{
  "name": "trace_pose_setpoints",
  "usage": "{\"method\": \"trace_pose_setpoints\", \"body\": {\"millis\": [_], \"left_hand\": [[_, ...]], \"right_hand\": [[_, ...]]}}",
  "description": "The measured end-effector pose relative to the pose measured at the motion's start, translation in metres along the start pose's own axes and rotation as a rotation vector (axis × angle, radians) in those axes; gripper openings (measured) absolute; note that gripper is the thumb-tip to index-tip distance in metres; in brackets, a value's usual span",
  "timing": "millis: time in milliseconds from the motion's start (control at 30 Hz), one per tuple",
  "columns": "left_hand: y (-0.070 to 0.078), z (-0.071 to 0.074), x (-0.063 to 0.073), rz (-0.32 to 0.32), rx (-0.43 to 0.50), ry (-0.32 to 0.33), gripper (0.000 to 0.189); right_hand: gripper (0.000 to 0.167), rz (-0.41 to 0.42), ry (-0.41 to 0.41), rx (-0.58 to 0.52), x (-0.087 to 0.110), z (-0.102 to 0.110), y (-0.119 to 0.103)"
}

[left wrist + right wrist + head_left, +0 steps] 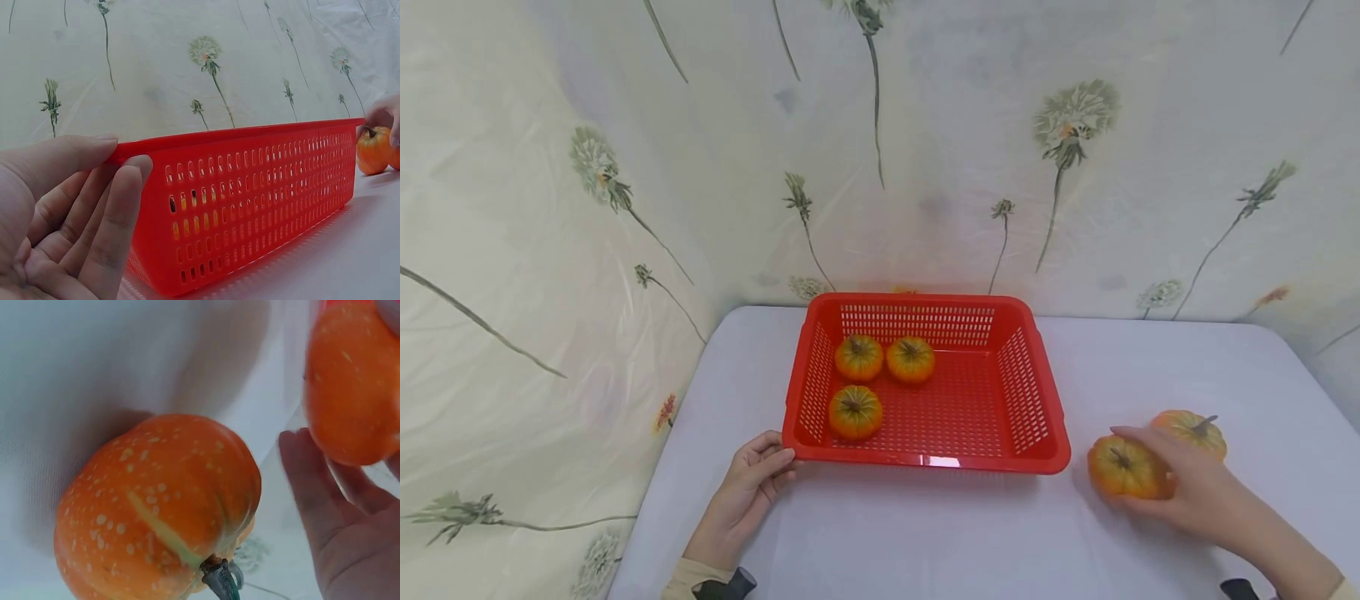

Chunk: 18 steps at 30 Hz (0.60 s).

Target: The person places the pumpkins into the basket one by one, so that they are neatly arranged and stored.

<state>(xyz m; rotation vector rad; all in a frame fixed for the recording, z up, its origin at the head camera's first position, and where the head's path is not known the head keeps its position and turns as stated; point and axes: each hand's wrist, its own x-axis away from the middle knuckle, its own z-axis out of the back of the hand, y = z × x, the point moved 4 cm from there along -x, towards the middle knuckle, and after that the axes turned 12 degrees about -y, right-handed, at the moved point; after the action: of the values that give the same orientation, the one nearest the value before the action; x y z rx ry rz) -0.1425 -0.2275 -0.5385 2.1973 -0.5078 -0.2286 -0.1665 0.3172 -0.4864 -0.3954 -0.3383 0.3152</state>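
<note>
Nearest to the head camera is the beige left sleeve [688, 579], in front of the near left corner of the red perforated plastic basket [928, 461]. From this sleeve the left hand [748, 483] reaches to that corner and pinches the rim, thumb above and fingers below.

To the right of the basket, just outside its near right corner, is the held small orange pumpkin [1123, 468]. The right hand [1191, 487] grips it between thumb and fingers, with the fingertips pointing toward the basket. In my judgement, the important relation is this one: the pumpkin lies on the basket's right side, apart from its wall, with a strip of white worktop [925, 533] between. The right hand is clearly the nearer one, as the left is at the opposite end of the basket's long side. The pumpkin is squat, wider than tall, and in the head view its stem faces upward; whether it touches the worktop, I cannot tell.

Farther right from the basket, partly behind the right hand, rests the second loose pumpkin [1183, 422]. Inside the basket, toward its left wall, sit three similar pumpkins [855, 412].
</note>
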Motion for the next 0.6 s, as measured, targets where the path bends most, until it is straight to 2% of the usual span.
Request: {"method": "trace_pose_setpoints", "body": {"millis": [200,333,433,600], "left_hand": [[0.0,-0.001,0.0,0.0,0.002,-0.005,0.023],[0.0,-0.001,0.0,-0.005,0.007,-0.009,0.022],[0.0,-0.002,0.0,-0.007,0.011,-0.007,0.022],[-0.001,-0.002,0.0,-0.001,0.005,0.019,0.021]], "right_hand": [[0.092,0.006,0.043,-0.042,0.0,0.009,-0.006],[0.092,0.029,0.111,-0.039,-0.001,0.016,-0.007],[0.093,0.01,0.157,-0.04,-0.002,0.021,-0.008],[0.092,-0.03,0.182,-0.073,-0.003,0.028,-0.011]]}}
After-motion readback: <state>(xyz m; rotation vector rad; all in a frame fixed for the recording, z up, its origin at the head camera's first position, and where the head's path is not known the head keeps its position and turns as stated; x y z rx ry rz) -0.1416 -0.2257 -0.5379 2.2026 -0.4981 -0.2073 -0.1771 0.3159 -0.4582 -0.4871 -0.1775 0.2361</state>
